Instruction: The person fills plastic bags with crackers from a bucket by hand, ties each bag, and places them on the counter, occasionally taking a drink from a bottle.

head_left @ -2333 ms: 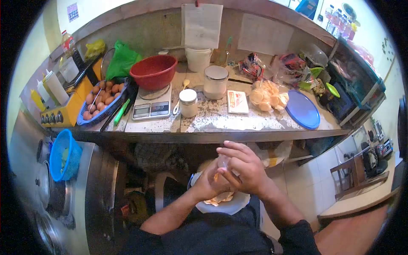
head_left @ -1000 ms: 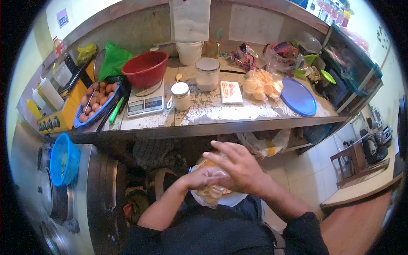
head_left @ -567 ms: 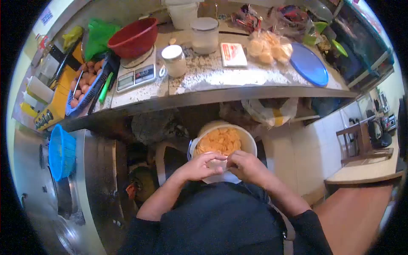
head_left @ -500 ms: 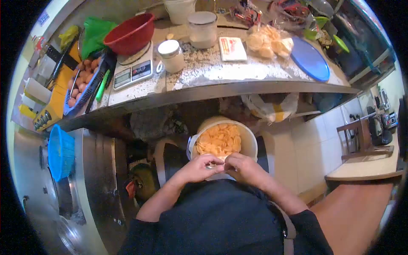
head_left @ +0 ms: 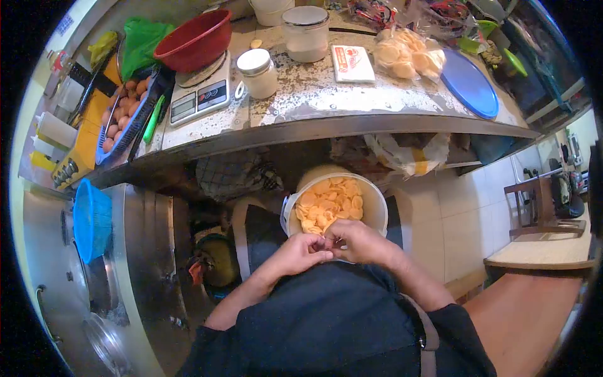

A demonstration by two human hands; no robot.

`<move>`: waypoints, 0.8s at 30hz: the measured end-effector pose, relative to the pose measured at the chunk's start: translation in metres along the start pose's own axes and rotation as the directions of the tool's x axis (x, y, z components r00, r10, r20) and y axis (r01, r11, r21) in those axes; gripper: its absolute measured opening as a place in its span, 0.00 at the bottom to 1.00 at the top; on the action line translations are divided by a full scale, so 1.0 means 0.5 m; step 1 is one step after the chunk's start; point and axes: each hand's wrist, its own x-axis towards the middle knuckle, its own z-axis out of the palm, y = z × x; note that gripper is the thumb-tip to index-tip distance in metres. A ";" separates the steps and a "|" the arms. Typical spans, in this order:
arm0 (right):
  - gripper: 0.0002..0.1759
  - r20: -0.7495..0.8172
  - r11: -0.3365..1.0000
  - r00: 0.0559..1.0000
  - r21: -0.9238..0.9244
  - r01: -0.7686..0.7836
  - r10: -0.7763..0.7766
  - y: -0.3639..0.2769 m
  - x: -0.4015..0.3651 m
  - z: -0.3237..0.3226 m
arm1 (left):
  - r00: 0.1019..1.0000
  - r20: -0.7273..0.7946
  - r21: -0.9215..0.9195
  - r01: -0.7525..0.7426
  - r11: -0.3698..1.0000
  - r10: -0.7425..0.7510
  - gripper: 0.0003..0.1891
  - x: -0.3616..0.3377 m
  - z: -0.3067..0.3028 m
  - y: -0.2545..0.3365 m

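Observation:
A white bucket (head_left: 378, 217) stands between my knees, with many round, orange crackers (head_left: 333, 200) inside. Over its near rim, my left hand (head_left: 301, 253) and my right hand (head_left: 359, 241) meet with fingertips pinched together. Whatever lies between the fingers is too small and covered to make out. On the counter above, a clear plastic bag of crackers (head_left: 407, 55) lies beside a round blue lid (head_left: 470, 85). A packet of white paper with red print (head_left: 353, 64) is left of that bag.
The counter edge (head_left: 301, 129) runs across in front of me. On it are a scale (head_left: 201, 100) under a red bowl (head_left: 195, 43), a lidded jar (head_left: 257, 75), a plastic tub (head_left: 306, 39) and a blue egg basket (head_left: 129, 129). A blue colander (head_left: 93, 220) stands left; a chair (head_left: 540, 207) right.
My fingers have shifted: the right hand now reaches further over the left fingertips, and the left thumb is stretched more to the right. The view has tilted and moved slightly.

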 end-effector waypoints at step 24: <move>0.12 0.086 0.727 0.899 -0.624 -0.287 0.429 0.216 0.028 0.084 | 0.968 -0.245 -0.278 -0.018 0.960 -0.053 0.06 0.009 -0.039 0.007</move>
